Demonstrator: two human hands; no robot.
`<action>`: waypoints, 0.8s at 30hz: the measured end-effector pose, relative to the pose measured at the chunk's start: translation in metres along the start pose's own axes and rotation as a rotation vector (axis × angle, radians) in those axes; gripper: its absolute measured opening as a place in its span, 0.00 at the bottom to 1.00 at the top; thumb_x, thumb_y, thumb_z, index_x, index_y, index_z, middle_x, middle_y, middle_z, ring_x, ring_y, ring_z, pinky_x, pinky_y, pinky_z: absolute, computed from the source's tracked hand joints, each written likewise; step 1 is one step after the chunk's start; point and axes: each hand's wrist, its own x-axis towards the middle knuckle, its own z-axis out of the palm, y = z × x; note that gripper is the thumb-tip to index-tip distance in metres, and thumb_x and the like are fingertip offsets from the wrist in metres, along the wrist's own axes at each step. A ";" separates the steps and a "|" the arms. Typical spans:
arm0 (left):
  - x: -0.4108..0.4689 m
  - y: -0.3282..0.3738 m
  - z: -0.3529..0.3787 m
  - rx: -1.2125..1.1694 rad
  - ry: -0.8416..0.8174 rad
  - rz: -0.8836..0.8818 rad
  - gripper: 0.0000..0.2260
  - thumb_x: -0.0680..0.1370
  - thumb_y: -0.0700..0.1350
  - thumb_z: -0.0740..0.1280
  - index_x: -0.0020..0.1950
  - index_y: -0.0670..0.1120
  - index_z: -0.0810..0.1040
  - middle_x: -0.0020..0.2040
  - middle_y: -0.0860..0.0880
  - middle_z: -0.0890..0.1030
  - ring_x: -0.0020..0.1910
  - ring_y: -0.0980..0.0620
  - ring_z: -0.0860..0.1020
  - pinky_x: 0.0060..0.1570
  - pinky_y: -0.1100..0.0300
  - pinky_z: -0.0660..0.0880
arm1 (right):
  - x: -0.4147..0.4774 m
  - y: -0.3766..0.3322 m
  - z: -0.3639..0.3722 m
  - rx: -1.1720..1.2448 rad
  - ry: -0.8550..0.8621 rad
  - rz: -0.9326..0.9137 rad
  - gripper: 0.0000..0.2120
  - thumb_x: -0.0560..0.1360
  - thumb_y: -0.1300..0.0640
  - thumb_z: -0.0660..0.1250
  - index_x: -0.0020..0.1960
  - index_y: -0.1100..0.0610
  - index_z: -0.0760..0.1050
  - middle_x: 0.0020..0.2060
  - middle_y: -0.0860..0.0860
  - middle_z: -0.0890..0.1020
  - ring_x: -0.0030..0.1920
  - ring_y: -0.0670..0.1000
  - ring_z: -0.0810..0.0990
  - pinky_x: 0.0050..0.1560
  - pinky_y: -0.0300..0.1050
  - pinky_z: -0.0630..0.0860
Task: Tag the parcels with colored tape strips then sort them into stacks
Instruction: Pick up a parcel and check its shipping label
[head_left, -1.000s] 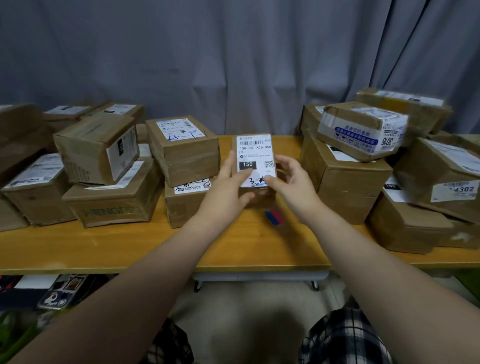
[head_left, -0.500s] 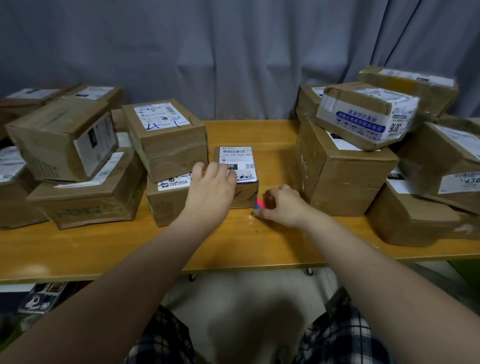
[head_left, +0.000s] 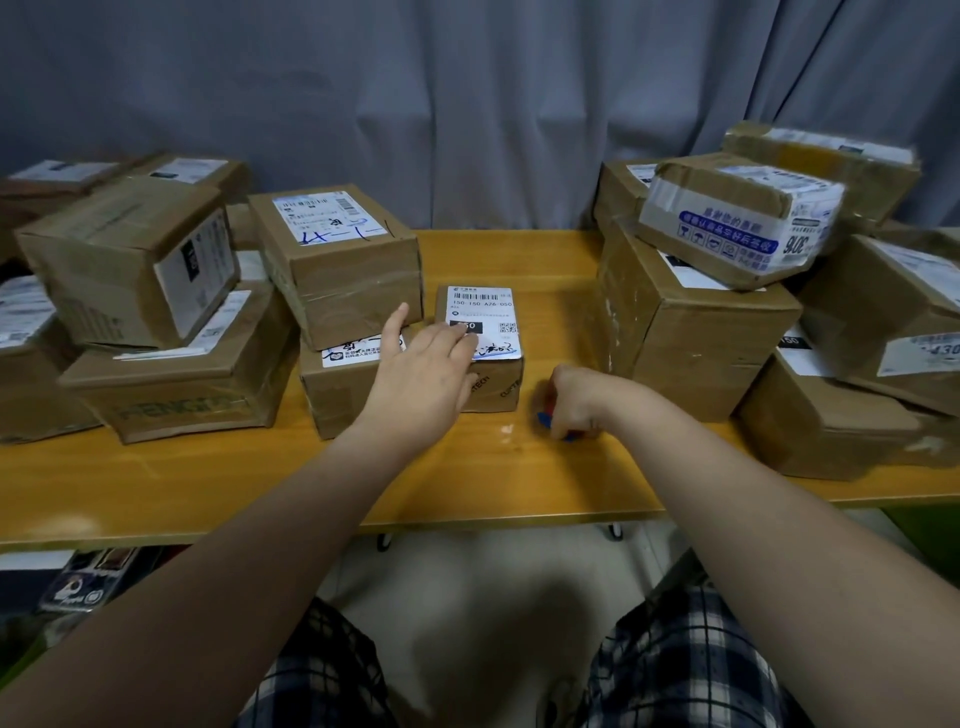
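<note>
A small cardboard parcel (head_left: 488, 332) with a white shipping label on top sits on the wooden table (head_left: 208, 483) in the middle. My left hand (head_left: 423, 374) rests on its near left corner with straight, relaxed fingers. Just right of the parcel, my right hand (head_left: 574, 400) is curled down on the tabletop, fingers closed over the blue and red tape strips (head_left: 545, 418), of which only a blue edge shows.
Stacked cardboard parcels (head_left: 332, 260) crowd the left side of the table, and another pile of parcels (head_left: 696, 332) fills the right. A grey curtain (head_left: 467, 104) hangs behind. Bags and packets (head_left: 88, 582) lie under the table at left.
The parcel, held up in both hands a second ago, now lies flat on the table. My right hand left it and curled over the tape strips; my left stayed on the parcel.
</note>
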 end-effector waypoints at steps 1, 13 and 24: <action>-0.001 0.003 0.000 -0.020 0.018 0.013 0.17 0.74 0.49 0.70 0.62 0.46 0.77 0.60 0.45 0.79 0.60 0.45 0.77 0.69 0.38 0.53 | -0.001 0.002 0.000 0.029 -0.012 0.008 0.27 0.73 0.63 0.70 0.68 0.63 0.63 0.50 0.58 0.74 0.44 0.54 0.76 0.45 0.45 0.77; -0.005 0.016 -0.013 -0.296 0.066 -0.104 0.16 0.80 0.56 0.56 0.53 0.51 0.80 0.52 0.51 0.79 0.55 0.48 0.75 0.63 0.48 0.55 | -0.019 0.031 0.006 0.796 0.288 -0.119 0.06 0.76 0.60 0.69 0.43 0.58 0.72 0.32 0.53 0.76 0.27 0.48 0.73 0.27 0.39 0.71; 0.033 0.021 -0.044 -1.303 -0.086 -0.389 0.05 0.78 0.42 0.67 0.46 0.52 0.74 0.40 0.48 0.77 0.34 0.55 0.76 0.38 0.60 0.76 | -0.036 0.005 -0.011 1.546 0.154 -0.444 0.05 0.75 0.66 0.67 0.49 0.60 0.73 0.36 0.56 0.84 0.35 0.51 0.84 0.35 0.41 0.81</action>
